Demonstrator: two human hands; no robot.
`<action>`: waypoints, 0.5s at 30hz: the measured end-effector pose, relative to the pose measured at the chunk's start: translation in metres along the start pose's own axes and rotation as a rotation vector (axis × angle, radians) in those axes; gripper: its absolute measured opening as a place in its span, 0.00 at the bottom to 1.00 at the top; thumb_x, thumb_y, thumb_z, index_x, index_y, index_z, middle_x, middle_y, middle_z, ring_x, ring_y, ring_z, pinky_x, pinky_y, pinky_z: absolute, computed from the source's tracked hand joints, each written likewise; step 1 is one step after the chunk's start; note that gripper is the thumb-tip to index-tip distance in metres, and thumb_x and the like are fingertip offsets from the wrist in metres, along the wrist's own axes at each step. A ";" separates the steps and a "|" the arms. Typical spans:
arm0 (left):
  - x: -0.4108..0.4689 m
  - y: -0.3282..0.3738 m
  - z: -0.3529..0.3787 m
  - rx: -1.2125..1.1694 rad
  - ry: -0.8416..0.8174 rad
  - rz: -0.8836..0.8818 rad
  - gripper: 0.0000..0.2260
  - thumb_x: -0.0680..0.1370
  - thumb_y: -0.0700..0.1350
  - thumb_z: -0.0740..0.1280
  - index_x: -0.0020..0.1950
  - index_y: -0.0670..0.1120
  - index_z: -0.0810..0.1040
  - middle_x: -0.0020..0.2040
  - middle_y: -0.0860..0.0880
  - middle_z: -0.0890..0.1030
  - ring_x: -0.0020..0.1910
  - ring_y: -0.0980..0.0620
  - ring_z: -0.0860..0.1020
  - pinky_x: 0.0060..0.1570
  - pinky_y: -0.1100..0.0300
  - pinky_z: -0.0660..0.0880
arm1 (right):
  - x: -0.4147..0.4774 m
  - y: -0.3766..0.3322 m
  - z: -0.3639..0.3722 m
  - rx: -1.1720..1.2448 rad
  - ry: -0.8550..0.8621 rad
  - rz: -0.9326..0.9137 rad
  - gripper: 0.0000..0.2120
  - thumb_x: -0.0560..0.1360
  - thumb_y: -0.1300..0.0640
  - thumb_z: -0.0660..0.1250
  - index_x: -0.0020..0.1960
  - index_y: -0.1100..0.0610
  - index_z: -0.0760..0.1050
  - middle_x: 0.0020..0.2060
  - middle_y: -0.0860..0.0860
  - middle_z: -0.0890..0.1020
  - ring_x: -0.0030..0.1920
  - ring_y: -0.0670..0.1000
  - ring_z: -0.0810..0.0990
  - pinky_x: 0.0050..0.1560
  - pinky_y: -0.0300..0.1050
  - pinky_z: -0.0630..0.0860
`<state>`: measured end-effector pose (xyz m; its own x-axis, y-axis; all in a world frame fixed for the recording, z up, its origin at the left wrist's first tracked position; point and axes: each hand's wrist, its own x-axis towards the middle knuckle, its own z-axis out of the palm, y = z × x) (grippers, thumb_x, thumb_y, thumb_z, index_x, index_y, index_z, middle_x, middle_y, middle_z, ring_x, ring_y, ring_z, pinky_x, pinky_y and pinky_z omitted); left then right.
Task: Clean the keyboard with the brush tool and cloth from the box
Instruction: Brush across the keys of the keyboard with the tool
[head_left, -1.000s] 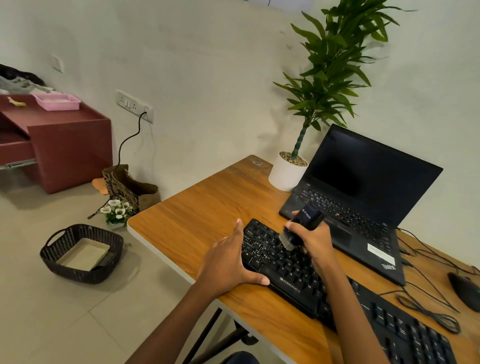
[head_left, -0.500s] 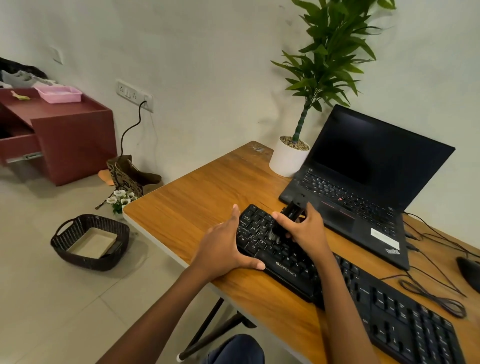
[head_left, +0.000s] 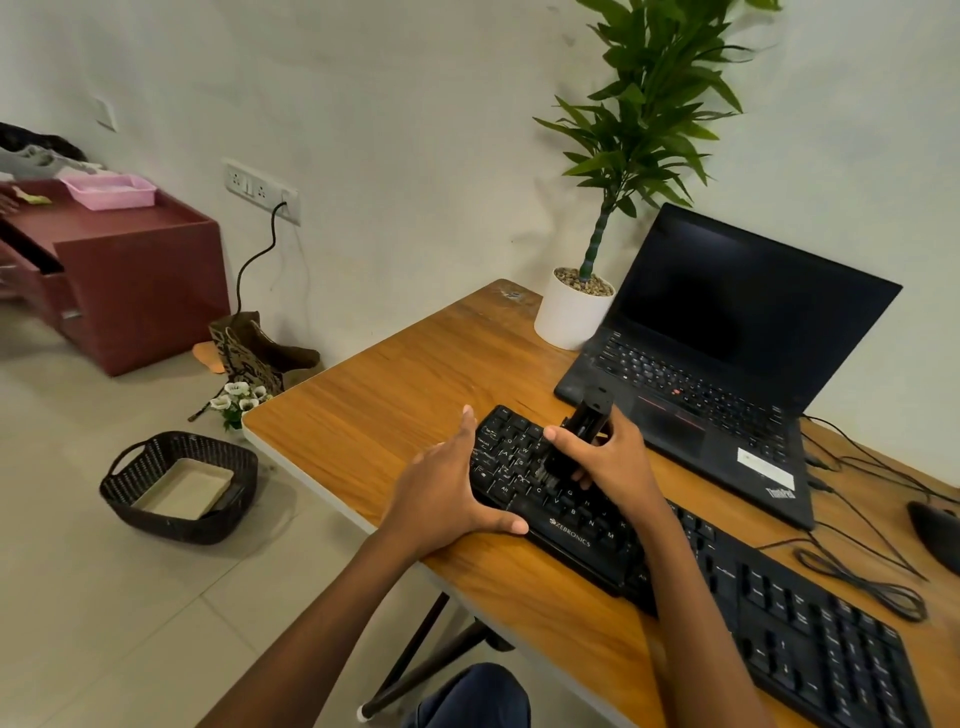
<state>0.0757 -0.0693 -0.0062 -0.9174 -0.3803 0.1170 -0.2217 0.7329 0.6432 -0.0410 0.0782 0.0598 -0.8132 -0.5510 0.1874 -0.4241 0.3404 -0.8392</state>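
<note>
Right hand (head_left: 613, 462) gripping black brush tool (head_left: 582, 431), fingers curling round it, bristles touching keys on keyboard's left half. Left hand (head_left: 441, 488) bracing keyboard (head_left: 571, 525) at left end, fingers lying straight, thumb resting along front edge. Keyboard sitting near table (head_left: 389, 405) front-left edge, bare wood spreading toward 10 o'clock. "ZEBRONICS" showing on keyboard front lip, "ThinkPad" on laptop (head_left: 727, 322) at 1 o'clock. Second keyboard (head_left: 810, 639) lying just beside at 4 o'clock. Woven basket (head_left: 176, 488) sitting on tiled floor at 9 o'clock.

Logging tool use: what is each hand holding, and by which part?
Right hand grips the brush tool around its lower body, bristles down on the keyboard. Left hand holds nothing; it rests open against the keyboard's left end.
</note>
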 end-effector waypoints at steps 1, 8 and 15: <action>0.000 0.000 0.000 -0.001 0.001 0.002 0.65 0.50 0.79 0.61 0.76 0.50 0.37 0.75 0.53 0.61 0.72 0.48 0.62 0.68 0.51 0.62 | 0.000 0.000 -0.001 0.009 -0.001 0.004 0.14 0.68 0.50 0.74 0.46 0.46 0.69 0.38 0.53 0.82 0.27 0.44 0.79 0.27 0.36 0.75; -0.001 0.001 -0.001 -0.002 -0.003 0.009 0.65 0.50 0.79 0.61 0.76 0.49 0.37 0.75 0.53 0.60 0.73 0.49 0.61 0.69 0.50 0.60 | 0.000 0.001 0.000 0.014 0.009 0.012 0.14 0.69 0.50 0.73 0.49 0.48 0.70 0.40 0.53 0.81 0.27 0.41 0.79 0.26 0.33 0.73; -0.001 0.001 -0.001 -0.004 -0.012 0.010 0.65 0.50 0.79 0.60 0.76 0.49 0.36 0.76 0.52 0.59 0.73 0.49 0.61 0.69 0.50 0.59 | -0.002 -0.001 0.000 0.007 0.015 0.012 0.14 0.69 0.49 0.74 0.46 0.47 0.69 0.40 0.52 0.81 0.27 0.39 0.79 0.26 0.32 0.72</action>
<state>0.0767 -0.0688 -0.0045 -0.9235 -0.3661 0.1144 -0.2112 0.7344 0.6450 -0.0390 0.0786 0.0604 -0.8243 -0.5351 0.1848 -0.4112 0.3416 -0.8451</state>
